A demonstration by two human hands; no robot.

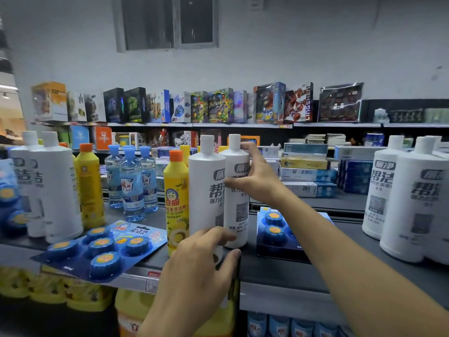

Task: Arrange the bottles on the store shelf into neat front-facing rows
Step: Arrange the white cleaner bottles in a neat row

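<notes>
Your right hand (255, 178) curls round one smooth white cylindrical bottle (237, 227) on the grey shelf (279, 271). Left hand (201, 263) grips the base of the second white bottle (204, 171), which touches the first at its 9 o'clock. One glossy yellow bottle (176, 203) sits further out at 9.

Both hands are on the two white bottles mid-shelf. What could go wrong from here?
1. The left hand grips the nearer white bottle low down, near the front edge of the shelf; a slip could send it off.
2. The yellow bottle stands close beside it; sliding that bottle sideways may topple it.
3. The blue blister pack overhangs the edge; a bump could drop it.
</notes>
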